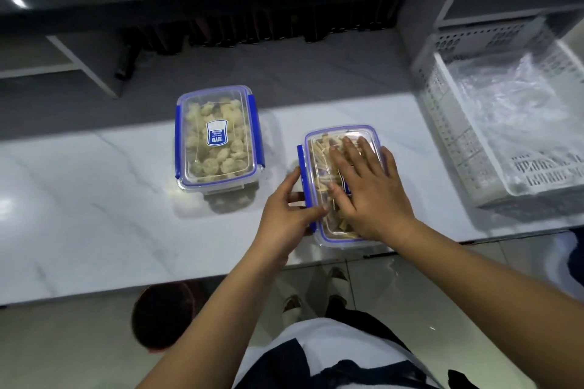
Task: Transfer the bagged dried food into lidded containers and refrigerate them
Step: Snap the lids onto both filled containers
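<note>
The right hand (366, 196) lay flat, fingers (354, 155) straight, pressing the clear lid of the near container (325, 230) of tan strips, which sat at the front edge of the white marble desk (94, 199). The left hand (284, 215) pinched its blue side clip (302, 164) (thumb on the lid's edge). A second container (218, 136), full of pale chunks, stood closed just to the left. A white basket (493, 142) with crumpled plastic sat to the right.

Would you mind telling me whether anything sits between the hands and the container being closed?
Nothing visible does. The right hand presses flat on the lid of the near container, and the left hand grips its blue side clip.
</note>
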`<action>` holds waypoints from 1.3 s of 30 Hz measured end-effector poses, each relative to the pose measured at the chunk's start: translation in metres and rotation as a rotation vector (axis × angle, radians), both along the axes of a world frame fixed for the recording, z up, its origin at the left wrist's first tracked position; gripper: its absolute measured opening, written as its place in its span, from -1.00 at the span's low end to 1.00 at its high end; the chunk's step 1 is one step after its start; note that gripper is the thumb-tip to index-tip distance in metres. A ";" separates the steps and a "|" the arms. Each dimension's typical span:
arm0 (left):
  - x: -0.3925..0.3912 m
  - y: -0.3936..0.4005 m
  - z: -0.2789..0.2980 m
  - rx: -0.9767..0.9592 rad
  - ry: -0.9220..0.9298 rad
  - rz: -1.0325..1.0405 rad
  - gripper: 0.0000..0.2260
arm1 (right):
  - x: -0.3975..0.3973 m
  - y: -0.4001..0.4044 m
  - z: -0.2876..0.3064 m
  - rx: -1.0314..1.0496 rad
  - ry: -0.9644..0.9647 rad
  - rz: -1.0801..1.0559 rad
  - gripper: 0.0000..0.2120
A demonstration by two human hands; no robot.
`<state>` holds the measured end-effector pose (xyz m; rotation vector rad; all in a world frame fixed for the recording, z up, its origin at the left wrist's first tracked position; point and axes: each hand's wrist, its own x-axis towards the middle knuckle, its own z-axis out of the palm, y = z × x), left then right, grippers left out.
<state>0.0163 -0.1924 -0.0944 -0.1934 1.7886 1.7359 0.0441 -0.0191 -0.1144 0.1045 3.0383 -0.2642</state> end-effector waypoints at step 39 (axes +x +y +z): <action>-0.021 0.004 -0.005 -0.068 0.008 -0.087 -0.33 | 0.014 0.064 0.026 -1.032 -0.144 -0.660 -0.55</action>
